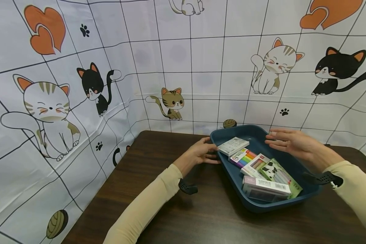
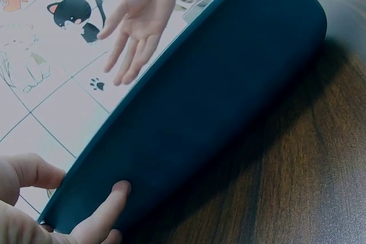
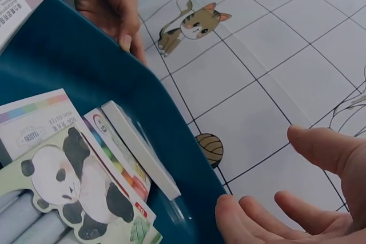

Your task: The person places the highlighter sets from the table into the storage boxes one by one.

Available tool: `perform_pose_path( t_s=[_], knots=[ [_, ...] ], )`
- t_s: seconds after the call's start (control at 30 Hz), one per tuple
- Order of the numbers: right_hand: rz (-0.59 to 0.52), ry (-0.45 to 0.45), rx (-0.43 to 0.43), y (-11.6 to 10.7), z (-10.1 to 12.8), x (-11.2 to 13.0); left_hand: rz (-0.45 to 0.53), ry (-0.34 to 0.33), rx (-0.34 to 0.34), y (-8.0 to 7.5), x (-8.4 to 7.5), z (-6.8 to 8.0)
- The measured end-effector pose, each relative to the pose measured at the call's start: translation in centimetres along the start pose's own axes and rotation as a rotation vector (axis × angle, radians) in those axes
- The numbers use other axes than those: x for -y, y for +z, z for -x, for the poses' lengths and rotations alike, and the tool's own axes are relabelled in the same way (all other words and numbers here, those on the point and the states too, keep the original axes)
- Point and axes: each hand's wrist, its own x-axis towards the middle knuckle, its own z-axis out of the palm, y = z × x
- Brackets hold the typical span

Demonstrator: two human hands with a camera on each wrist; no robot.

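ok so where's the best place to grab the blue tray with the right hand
Probably the far right rim of the blue tray, coming from the right. The left hand already holds the opposite rim, and the right hand hovers open over that side. The raised lip gives fingers something to hook.

dark wooden table point(image 1: 158, 176) | cat-print backdrop point(image 1: 177, 67) behind

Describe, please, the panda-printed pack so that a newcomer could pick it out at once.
On the dark brown wooden table sits a deep blue plastic tray, with the left hand at its near-left rim. Among the flat stationery packs inside it, look toward the tray's right half. The green panda-printed pack lies there: it alone shows a black-and-white panda, whereas its neighbours show rainbow stripes or plain white labels.
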Motion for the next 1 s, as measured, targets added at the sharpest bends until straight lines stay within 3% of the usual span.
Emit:
perform_pose_path(
  t_s=[0.2, 0.67, 1.0],
  knots=[
    [0.035, 0.017, 0.018, -0.7, 0.4, 0.0, 0.003, -0.004, -0.010, 0.0, 0.1, 0.0],
    [-0.203, -0.013, 0.038, -3.6, 1.5, 0.3, -0.007, 0.002, -0.004, 0.0, -0.1, 0.0],
    [-0.153, -0.069, 0.104, -6.8, 3.5, 0.1, 0.008, -0.002, 0.005, 0.0, -0.1, 0.0]
  ],
)
